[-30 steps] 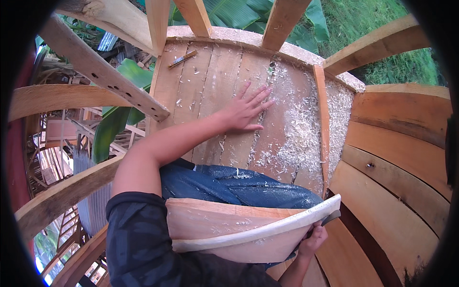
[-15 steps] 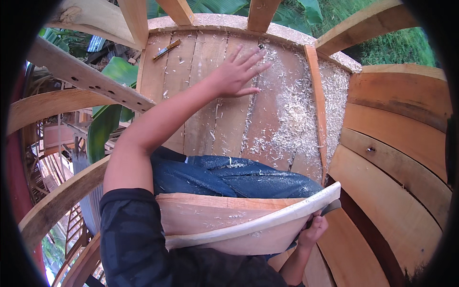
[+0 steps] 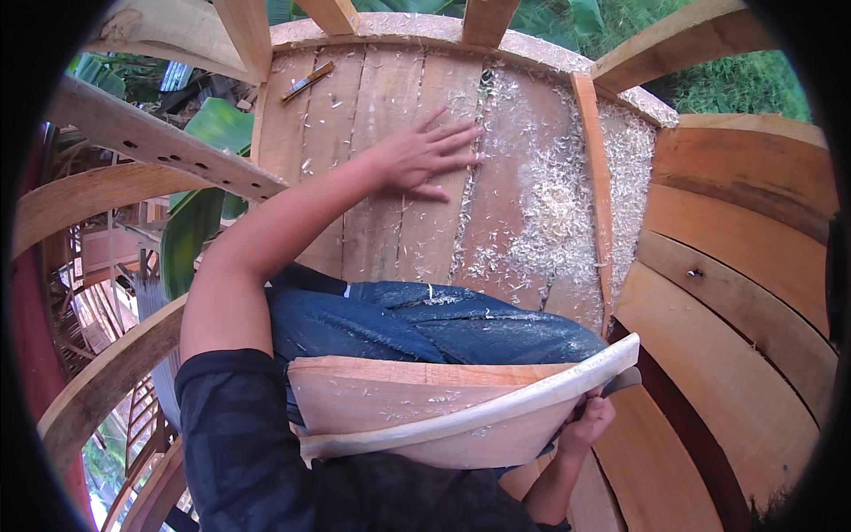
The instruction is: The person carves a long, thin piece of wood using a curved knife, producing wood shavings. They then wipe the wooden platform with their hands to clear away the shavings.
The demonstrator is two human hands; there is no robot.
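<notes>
My left hand [image 3: 430,158] is spread flat, palm down and empty, over the wooden planks [image 3: 377,106], whether touching them or just above I cannot tell. Across my lap lies a thick wooden board [image 3: 355,390] with a pale curved strip [image 3: 496,403] along it and a few shavings on its face. My right hand [image 3: 589,424] is closed beside the board's right end. It grips something dark, mostly hidden behind the board; a greyish rounded piece [image 3: 628,379] sticks out above the fingers.
Wood shavings [image 3: 554,217] are heaped on the planks right of centre, by an upright batten [image 3: 596,177]. A small yellow-brown stick-like object [image 3: 308,82] lies at the far left of the planks. Curved plank walls [image 3: 736,266] rise on the right; frame ribs [image 3: 124,328] stand left.
My left hand has drawn back toward me and slightly left, its fingers still spread. The right hand and the board on my lap have barely moved.
</notes>
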